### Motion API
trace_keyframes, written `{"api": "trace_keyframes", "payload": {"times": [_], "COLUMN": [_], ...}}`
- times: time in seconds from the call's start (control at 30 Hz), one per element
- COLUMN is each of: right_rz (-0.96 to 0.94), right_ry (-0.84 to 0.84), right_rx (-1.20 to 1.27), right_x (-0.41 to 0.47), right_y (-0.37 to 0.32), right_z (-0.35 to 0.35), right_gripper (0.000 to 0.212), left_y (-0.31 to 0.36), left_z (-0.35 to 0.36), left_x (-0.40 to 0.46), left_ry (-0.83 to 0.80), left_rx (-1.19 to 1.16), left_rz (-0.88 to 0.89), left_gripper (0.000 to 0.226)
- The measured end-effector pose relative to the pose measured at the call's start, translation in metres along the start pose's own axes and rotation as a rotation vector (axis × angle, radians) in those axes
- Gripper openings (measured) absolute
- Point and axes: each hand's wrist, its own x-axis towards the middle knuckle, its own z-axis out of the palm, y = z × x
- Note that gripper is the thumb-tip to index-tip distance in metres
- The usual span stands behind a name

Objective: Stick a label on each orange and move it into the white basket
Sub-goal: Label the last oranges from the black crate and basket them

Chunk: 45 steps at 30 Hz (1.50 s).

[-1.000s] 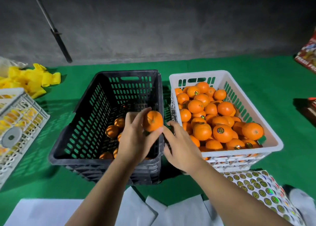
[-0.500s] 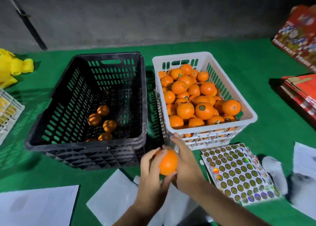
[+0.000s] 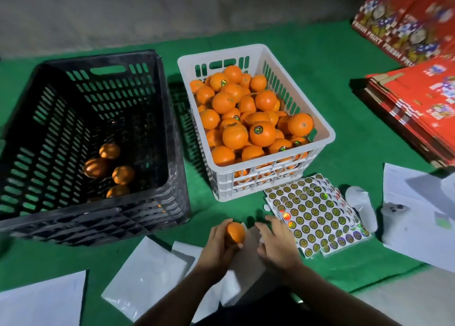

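We've got the black crate (image 3: 81, 133) on the left with a few oranges in it, and the white basket (image 3: 256, 178) beside it, heaped full. Just below, the label sheet (image 3: 315, 214) lies under our right hand (image 3: 275, 244), fingers relaxed and loosely spread, holding nothing. Our left hand (image 3: 219, 247) curls round one orange (image 3: 235, 231), thumb underneath, over the white papers.

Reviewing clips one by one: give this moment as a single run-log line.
stage: labelling | left hand: grips orange | right hand: open, beside sticker sheet | white basket: nearly full
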Motion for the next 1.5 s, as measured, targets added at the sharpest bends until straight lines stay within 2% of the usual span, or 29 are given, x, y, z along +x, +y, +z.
{"api": "trace_keyframes", "payload": {"times": [0.07, 0.17, 0.4, 0.47, 0.57, 0.63, 0.73, 0.8, 0.87, 0.93, 1.0, 1.1, 1.2, 1.33, 1.5], "right_rz": [0.133, 0.262, 0.140, 0.090, -0.027, -0.121, -0.225, -0.215, -0.168, -0.221, -0.198, -0.320, -0.400, -0.321, -0.246], "right_ry": [0.063, -0.048, -0.091, -0.049, 0.102, 0.240, 0.350, 0.317, 0.200, 0.079, 0.104, 0.126, 0.116, 0.111, 0.105], "right_rx": [-0.017, -0.068, -0.092, -0.103, -0.045, 0.040, 0.106, 0.207, 0.377, 0.356, 0.281, 0.301, 0.319, 0.511, 0.592], "right_x": [0.000, 0.006, 0.016, 0.009, -0.002, -0.011, -0.020, -0.017, -0.011, -0.018, -0.023, -0.028, -0.028, -0.025, -0.017], "right_y": [0.007, 0.018, 0.013, 0.011, 0.005, 0.002, -0.007, -0.019, -0.033, -0.036, -0.039, -0.042, -0.044, -0.053, -0.060], "right_z": [-0.001, -0.001, -0.003, -0.008, -0.023, -0.026, -0.030, -0.031, -0.028, -0.016, -0.008, -0.009, -0.018, -0.030, -0.036], "right_gripper": [0.066, 0.080, 0.076, 0.068, 0.051, 0.045, 0.049, 0.044, 0.036, 0.048, 0.056, 0.049, 0.038, 0.030, 0.038], "left_y": [0.001, 0.000, 0.002, 0.002, 0.004, 0.006, 0.012, 0.013, 0.011, 0.009, 0.010, 0.015, 0.020, 0.024, 0.024], "left_z": [-0.002, -0.003, -0.002, -0.002, -0.005, -0.007, -0.016, -0.026, -0.033, -0.036, -0.037, -0.037, -0.038, -0.033, -0.033], "left_x": [0.003, 0.004, 0.004, 0.005, 0.002, -0.003, -0.016, -0.027, -0.036, -0.041, -0.044, -0.044, -0.041, -0.036, -0.037], "left_ry": [0.000, -0.003, -0.023, -0.028, -0.016, 0.016, 0.049, 0.094, 0.101, 0.053, -0.006, -0.070, -0.101, 0.000, -0.003], "left_rx": [-0.021, -0.041, 0.031, 0.007, -0.045, -0.125, -0.428, -0.612, -0.777, -0.934, -1.054, -1.234, -1.262, -1.228, -1.295], "left_rz": [-0.048, -0.111, -0.095, -0.107, -0.085, -0.053, -0.068, -0.131, -0.205, -0.273, -0.321, -0.337, -0.297, -0.313, -0.292], "left_gripper": [0.063, 0.069, 0.068, 0.068, 0.065, 0.064, 0.065, 0.061, 0.065, 0.076, 0.079, 0.080, 0.079, 0.084, 0.080]}}
